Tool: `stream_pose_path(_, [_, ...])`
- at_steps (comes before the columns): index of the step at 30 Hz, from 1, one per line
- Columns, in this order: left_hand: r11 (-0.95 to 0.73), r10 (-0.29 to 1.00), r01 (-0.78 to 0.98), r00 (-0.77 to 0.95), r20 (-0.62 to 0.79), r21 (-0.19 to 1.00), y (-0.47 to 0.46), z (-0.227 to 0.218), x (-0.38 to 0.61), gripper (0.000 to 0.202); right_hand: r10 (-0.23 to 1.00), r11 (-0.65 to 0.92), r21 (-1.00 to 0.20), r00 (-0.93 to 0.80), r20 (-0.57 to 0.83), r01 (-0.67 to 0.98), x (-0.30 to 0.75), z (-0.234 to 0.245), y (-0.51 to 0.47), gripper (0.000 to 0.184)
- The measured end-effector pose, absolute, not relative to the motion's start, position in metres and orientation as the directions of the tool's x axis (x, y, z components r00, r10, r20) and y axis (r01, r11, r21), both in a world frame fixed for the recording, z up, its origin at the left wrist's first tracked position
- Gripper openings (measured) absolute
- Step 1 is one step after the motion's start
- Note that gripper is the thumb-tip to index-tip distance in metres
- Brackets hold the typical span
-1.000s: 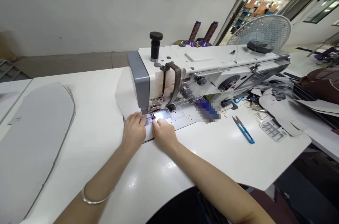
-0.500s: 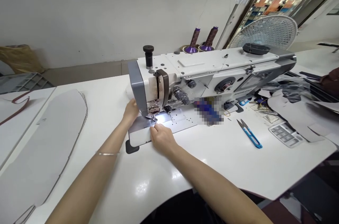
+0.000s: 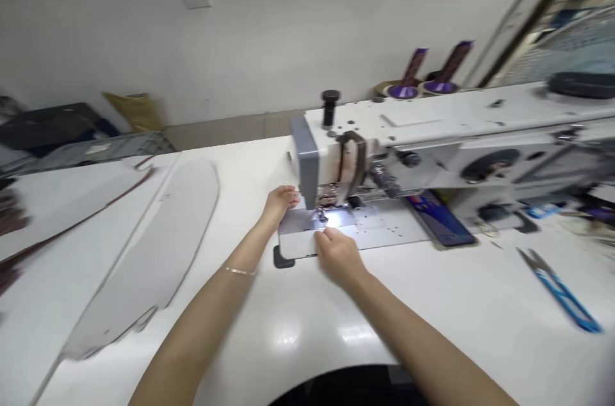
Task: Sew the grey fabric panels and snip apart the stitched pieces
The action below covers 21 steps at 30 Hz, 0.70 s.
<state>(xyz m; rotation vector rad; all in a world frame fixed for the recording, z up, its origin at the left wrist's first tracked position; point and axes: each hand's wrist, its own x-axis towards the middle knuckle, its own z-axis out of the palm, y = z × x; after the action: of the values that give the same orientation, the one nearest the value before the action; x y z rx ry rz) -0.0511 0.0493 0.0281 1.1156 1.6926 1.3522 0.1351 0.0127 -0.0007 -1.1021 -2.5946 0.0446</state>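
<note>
Fingers of the right hand (image 3: 339, 257) are bunched together, tips down on the work, but blur hides whether that's a pinch or a plain press. Fingers of the left hand (image 3: 283, 196) sit close together, curled at the work's far edge; exact contact can't be told. Layout: white sewing table (image 3: 480, 310) carries an industrial sewing machine (image 3: 461, 116), with two purple-based thread cones (image 3: 408, 76) behind it. Two long grey panels lie on the table left of the hands, the nearer one (image 3: 154, 252) well apart from them. Blue-handled thread snips (image 3: 560, 291) are off to the right, also well apart. Work location: flat grey sheet (image 3: 296, 227) lies between the hands, on the machine bed and running in under the presser foot (image 3: 321, 214), with a black tab (image 3: 281, 257) sticking out at its near-left corner. Needle area is lit but too small and soft to resolve. Risks: right fingertips are just beside the foot, so drifting in would put them at needle risk. Uneven pressure between the hands could skew the sheet under the foot and pull the seam off line. Black tab could catch on the bed edge if the sheet swings.
</note>
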Motion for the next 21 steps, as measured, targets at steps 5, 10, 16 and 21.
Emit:
stream_pose_path(5, [0.194, 0.808, 0.687, -0.517, 0.283, 0.700, -0.126, 0.038, -0.140, 0.023, 0.674, 0.734, -0.191, -0.664, 0.324, 0.651, 0.136, -0.006, 0.014, 0.027])
stream_pose_path(10, [0.355, 0.900, 0.934, -0.350, 0.260, 0.030, -0.264, 0.035, -0.197, 0.042, 0.642, 0.754, -0.147, -0.673, 0.367, 0.640, 0.133, -0.009, 0.012, 0.029])
stream_pose_path(16, [0.223, 0.917, 0.973, -0.231, 0.325, 0.064, -0.263, 0.033, -0.198, 0.023, 0.635, 0.754, -0.129, -0.663, 0.396, 0.645, 0.133, -0.009, 0.010, 0.030])
stream_pose_path(21, [0.468, 0.656, 0.565, -0.737, 0.162, 0.679, -0.237, 0.074, -0.221, 0.023, 0.598, 0.774, -0.118, -0.656, 0.460, 0.623, 0.137, -0.014, 0.009, 0.032])
